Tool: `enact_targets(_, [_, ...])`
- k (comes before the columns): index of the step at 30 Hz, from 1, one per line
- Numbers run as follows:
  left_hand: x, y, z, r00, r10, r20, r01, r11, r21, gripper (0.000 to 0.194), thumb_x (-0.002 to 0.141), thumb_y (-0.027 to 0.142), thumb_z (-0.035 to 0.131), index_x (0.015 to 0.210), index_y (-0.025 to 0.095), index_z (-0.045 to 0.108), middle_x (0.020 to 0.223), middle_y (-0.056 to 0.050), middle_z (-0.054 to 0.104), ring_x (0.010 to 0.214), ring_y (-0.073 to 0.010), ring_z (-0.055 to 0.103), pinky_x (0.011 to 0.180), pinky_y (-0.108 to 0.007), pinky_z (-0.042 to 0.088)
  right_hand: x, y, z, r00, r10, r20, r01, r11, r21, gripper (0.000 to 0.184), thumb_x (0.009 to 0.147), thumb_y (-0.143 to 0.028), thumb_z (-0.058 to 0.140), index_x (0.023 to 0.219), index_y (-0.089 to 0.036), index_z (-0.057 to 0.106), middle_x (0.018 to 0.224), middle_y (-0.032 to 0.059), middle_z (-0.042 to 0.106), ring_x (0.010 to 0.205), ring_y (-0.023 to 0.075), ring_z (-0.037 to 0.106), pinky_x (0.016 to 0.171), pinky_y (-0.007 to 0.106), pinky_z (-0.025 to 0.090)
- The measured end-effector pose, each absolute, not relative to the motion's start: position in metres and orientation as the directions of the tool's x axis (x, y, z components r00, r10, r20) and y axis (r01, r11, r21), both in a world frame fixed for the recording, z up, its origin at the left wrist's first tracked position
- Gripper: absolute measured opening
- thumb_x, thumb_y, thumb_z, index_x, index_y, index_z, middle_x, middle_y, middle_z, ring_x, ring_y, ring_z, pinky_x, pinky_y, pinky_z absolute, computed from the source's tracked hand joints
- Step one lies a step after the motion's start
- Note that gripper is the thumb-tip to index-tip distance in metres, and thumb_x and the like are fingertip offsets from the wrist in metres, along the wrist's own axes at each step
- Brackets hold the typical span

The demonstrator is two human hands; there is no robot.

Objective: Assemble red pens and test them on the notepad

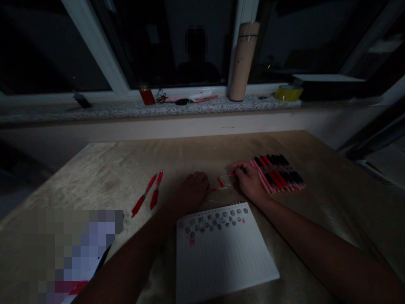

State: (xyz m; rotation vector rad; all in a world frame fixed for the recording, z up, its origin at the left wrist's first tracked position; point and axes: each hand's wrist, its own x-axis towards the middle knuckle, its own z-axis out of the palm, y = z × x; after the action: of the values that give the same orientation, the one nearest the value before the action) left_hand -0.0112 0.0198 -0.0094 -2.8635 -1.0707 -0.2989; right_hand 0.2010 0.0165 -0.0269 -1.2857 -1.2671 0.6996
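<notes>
My right hand (pixel 249 179) is closed in a pinch, with a red pen piece (pixel 233 174) at its fingertips. A thin, clear length sticks out leftward from that piece. My left hand (pixel 195 188) lies on the table with its fingers curled under, and whatever they hold is hidden. Just right of it is a thin pen part with a red end (pixel 214 190). Between the hands lies a short red pen part (pixel 220 182). A spiral notebook (pixel 221 261) with rows of dark scribbles and a few red marks is below both hands.
Pink, red and black pens (pixel 278 174) lie in a row beside my right hand. Two red pens (pixel 148 194) are left of my left hand. Along the windowsill (pixel 114 110) stand a tall flask (pixel 244 63), a red jar (pixel 147 96) and yellow tape (pixel 288 93).
</notes>
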Motion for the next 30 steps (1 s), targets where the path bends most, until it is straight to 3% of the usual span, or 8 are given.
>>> enact_targets(8, [-0.013, 0.021, -0.008, 0.649, 0.689, 0.323, 0.657, -0.721, 0.219, 0.019, 0.088, 0.031, 0.048, 0.096, 0.015, 0.054, 0.096, -0.007, 0.057, 0.088, -0.0192, 0.05, 0.08, -0.034, 0.041, 0.197, 0.01, -0.027, 0.051, 0.899, 0.434, 0.388, 0.383, -0.838, 0.014, 0.075, -0.015, 0.045, 0.08, -0.017, 0.058, 0.073, 0.0007, 0.059, 0.069, 0.0143, 0.055, 0.065, 0.025, 0.041])
enact_targets(11, [-0.013, 0.022, -0.01, 0.655, 0.687, 0.314, 0.658, -0.723, 0.21, 0.016, 0.087, 0.028, 0.048, 0.092, 0.016, 0.056, 0.093, -0.007, 0.058, 0.085, -0.0186, 0.051, 0.079, -0.033, 0.041, 0.2, 0.012, -0.028, 0.034, 0.873, 0.486, 0.511, 0.402, -0.76, 0.016, 0.075, -0.011, 0.044, 0.08, -0.017, 0.058, 0.078, 0.0025, 0.06, 0.074, 0.0154, 0.055, 0.067, 0.026, 0.041])
enact_targets(16, [-0.013, 0.023, -0.009, 0.663, 0.685, 0.303, 0.657, -0.726, 0.204, 0.012, 0.087, 0.023, 0.047, 0.089, 0.016, 0.057, 0.092, -0.006, 0.058, 0.086, -0.0178, 0.051, 0.079, -0.033, 0.041, 0.204, 0.014, -0.023, -0.079, 0.897, 0.435, 0.695, 0.363, -0.621, 0.014, 0.077, -0.011, 0.047, 0.079, -0.017, 0.059, 0.083, 0.0048, 0.059, 0.078, 0.0166, 0.055, 0.072, 0.028, 0.041])
enact_targets(23, [-0.013, 0.024, -0.008, 0.673, 0.681, 0.289, 0.657, -0.73, 0.19, 0.011, 0.085, 0.023, 0.049, 0.085, 0.016, 0.057, 0.09, -0.006, 0.057, 0.085, -0.0179, 0.05, 0.078, -0.032, 0.041, 0.202, 0.01, -0.017, -0.221, 0.899, 0.379, 0.799, 0.39, -0.457, 0.01, 0.08, -0.018, 0.052, 0.075, -0.018, 0.061, 0.086, 0.0057, 0.06, 0.084, 0.0176, 0.055, 0.077, 0.029, 0.04])
enact_targets(27, [-0.014, 0.024, -0.01, 0.68, 0.673, 0.292, 0.65, -0.737, 0.184, 0.011, 0.086, 0.023, 0.049, 0.085, 0.016, 0.057, 0.09, -0.006, 0.056, 0.085, -0.0176, 0.05, 0.079, -0.032, 0.041, 0.205, 0.008, -0.009, -0.281, 0.883, 0.375, 0.873, 0.397, -0.281, 0.014, 0.081, -0.026, 0.053, 0.083, -0.018, 0.064, 0.093, 0.0082, 0.06, 0.09, 0.0213, 0.052, 0.083, 0.034, 0.037])
enact_targets(30, [-0.014, 0.025, -0.01, 0.681, 0.67, 0.293, 0.649, -0.739, 0.181, 0.012, 0.085, 0.023, 0.049, 0.084, 0.016, 0.058, 0.09, -0.006, 0.056, 0.085, -0.0177, 0.05, 0.079, -0.032, 0.041, 0.208, 0.007, 0.0, -0.341, 0.89, 0.304, 0.9, 0.402, -0.167, 0.019, 0.083, -0.029, 0.051, 0.08, -0.017, 0.066, 0.087, 0.0087, 0.061, 0.088, 0.0221, 0.052, 0.082, 0.035, 0.035])
